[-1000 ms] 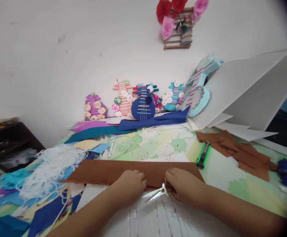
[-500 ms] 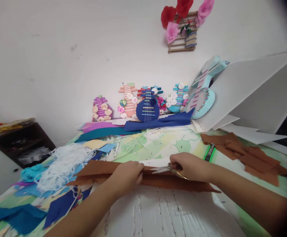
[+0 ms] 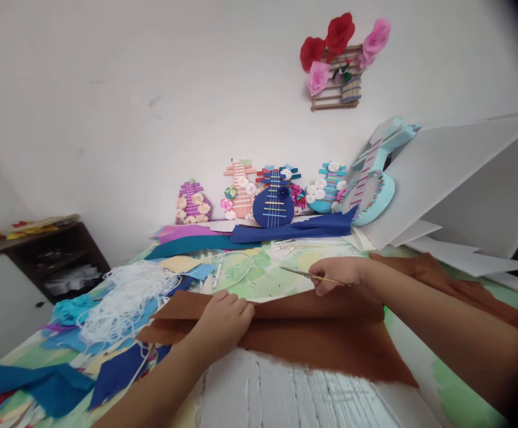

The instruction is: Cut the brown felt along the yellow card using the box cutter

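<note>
"Pale wall (image 3: 120, 131) fills the top of the frame, with a green-patterned surface (image 3: 236, 274) below it. Where is the brown sheet (image 3: 325, 345)?"

"Lower centre, lying partly over a ridged white board (image 3: 236, 392) at the bottom edge. It shows an upper strip and a wider lower part; fold or two layers, I can't tell."

"And the hands?"

"The left hand (image 3: 227, 324) lies on the sheet just left of centre, fingers bent over it. Whether it grips or only presses, I can't tell. The right hand (image 3: 336, 274), right of centre near the sheet's top edge, is closed round a pair of scissors (image 3: 298, 273)."

"Pointing which way?"

"Left, the blades seen just above the sheet's top edge."

"What lies around that?"

"White string (image 3: 127, 300) heaped at left over blue scraps (image 3: 62, 340), and more brown fabric (image 3: 468, 291) at right."

"Further back?"

"A dark blue strip (image 3: 294, 228) near centre, and behind it a row of small instruments (image 3: 263, 205). A larger light blue instrument (image 3: 381, 199) leans at right beside white panels (image 3: 459, 178). Upper right, a wooden rack (image 3: 334, 107) bears red and pink flowers (image 3: 341, 32)."
</note>
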The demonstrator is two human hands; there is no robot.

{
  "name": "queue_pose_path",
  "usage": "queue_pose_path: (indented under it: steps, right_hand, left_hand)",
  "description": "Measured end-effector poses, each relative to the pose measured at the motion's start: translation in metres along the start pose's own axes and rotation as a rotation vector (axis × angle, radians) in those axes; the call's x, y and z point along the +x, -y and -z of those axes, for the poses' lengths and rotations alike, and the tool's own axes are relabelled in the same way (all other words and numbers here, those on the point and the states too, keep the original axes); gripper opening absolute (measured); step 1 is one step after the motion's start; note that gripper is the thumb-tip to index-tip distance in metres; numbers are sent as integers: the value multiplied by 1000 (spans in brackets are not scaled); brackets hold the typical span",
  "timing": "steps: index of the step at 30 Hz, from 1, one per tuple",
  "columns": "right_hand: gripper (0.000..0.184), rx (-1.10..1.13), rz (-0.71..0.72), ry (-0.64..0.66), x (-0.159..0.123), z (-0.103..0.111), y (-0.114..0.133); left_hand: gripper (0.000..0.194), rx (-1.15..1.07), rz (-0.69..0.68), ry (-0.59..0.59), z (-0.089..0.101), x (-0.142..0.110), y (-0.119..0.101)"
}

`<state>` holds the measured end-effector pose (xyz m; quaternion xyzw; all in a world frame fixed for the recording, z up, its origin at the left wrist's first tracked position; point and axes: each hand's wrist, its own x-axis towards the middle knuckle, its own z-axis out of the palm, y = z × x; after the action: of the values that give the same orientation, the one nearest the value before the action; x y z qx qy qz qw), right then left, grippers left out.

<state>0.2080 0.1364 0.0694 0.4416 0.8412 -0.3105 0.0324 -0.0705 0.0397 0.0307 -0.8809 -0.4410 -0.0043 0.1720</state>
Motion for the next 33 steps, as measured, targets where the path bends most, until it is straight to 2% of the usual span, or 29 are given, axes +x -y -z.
queue_pose_path:
  steps: [4, 10, 13, 17, 21, 24, 27, 29, 33]
  right_hand:
    - [25, 93, -41, 80, 9, -1, -7]
    - [27, 286, 8, -8, 17, 10, -22]
    - [25, 306, -19, -47, 24, 12, -30]
    - [19, 257, -134, -162, 34, 9, -45]
    - [19, 85, -246, -350, 40, 9, -54]
    - [16, -109, -295, -511, 38, 14, -45]
    - [14, -263, -258, -603, 30, 10, -19]
    - [15, -329, -166, -583, 24, -2, 2]
    - [9, -396, 20, -408, 21, -41, 27]
  left_hand:
    - [25, -17, -75, 19, -9, -4, 2]
    - [16, -59, -29, 43, -16, -3, 5]
    - [14, -108, -24, 54, -21, -2, 7]
    - [16, -168, -1, 61, -28, -3, 12]
    - [14, -193, 2, 84, -29, -3, 16]
    - [15, -166, 3, 102, -27, -4, 13]
    - [12, -127, -13, 137, -23, -8, 5]
    - [12, -108, -30, 164, -19, -12, -3]
    - [11, -90, -86, 202, -9, -20, -21]
